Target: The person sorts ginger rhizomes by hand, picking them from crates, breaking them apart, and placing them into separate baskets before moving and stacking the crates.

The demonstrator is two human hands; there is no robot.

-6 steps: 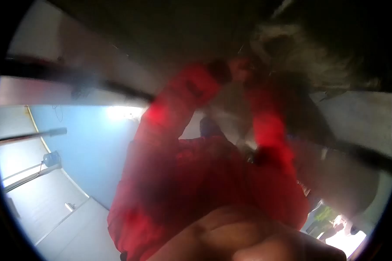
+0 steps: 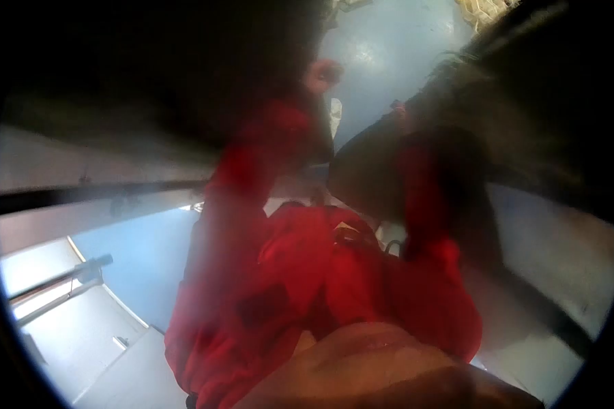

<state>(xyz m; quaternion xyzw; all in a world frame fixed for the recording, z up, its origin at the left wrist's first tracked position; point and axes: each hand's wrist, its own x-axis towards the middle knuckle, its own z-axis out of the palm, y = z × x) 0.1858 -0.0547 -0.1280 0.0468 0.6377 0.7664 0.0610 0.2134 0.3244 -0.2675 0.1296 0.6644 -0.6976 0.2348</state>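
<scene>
item: dark material, in two masses, both blurred; kind cannot be told. left mass (image 2: 205,61): nearly black, its inner edge running close to straight up and down the view, beside the left hand (image 2: 323,75). right mass (image 2: 382,160): grey-brown, long axis slanting from the lower middle toward the upper right, its rounded lower end pointing back at the wearer's red clothing (image 2: 307,252). placement: the left mass lies mostly to the left of the left hand; the right mass lies below and to the right of the right hand (image 2: 401,112), reaching up past it. between the masses: a gap, widening upward, with a pale blue surface (image 2: 396,41) showing through. left hand: fingers look curled in, at the edge of the gap; whether they pinch anything cannot be told. right hand: partly hidden in shade, at the right mass's upper edge; finger state cannot be told. also: a small white piece (image 2: 335,117), just below the left hand; a pale yellowish bundle (image 2: 486,11), top right, well apart from both hands.
</scene>
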